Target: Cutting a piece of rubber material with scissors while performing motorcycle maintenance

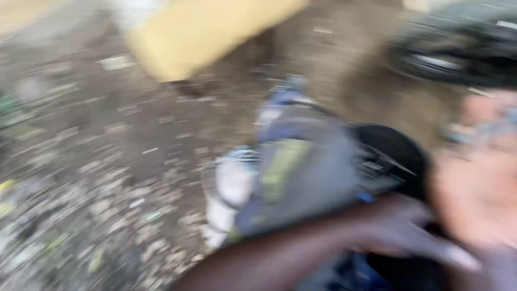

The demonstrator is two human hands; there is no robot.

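Note:
The whole head view is smeared by motion. One arm reaches in from the bottom edge toward the right; I take it for my left hand [409, 231]. Its fingers are stretched out and apart, lying against a black rounded thing [396, 153] and next to a pinkish blurred shape [476, 188]. Nothing shows in its grasp. Just above the forearm sits a grey and blue bundle [301, 172] with a yellow-green stripe and white parts on its left side. My right hand is not in view.
The ground [91, 178] is dirt strewn with small pale scraps and debris. A yellow flat slab [199, 32] lies at the top. A dark tyre-like round object [458, 54] sits at the top right.

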